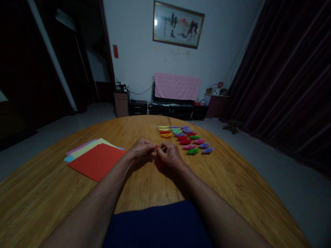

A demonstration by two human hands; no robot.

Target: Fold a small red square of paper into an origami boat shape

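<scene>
My left hand (141, 150) and my right hand (169, 155) meet over the middle of a round wooden table (227, 172). Both pinch a small red piece of folded paper (159, 162), mostly hidden by the fingers. To the left lies a stack of coloured paper sheets (97, 160), a red sheet on top with yellow, pink and blue edges showing. Beyond my right hand, several small folded paper shapes (187, 139) in red, green, purple, pink, yellow and orange lie in rows.
The table's far edge curves away toward a dim room. A low dark cabinet with a pink cloth (177, 86) stands against the back wall, under a framed picture (178, 24). Dark curtains (289, 75) hang on the right.
</scene>
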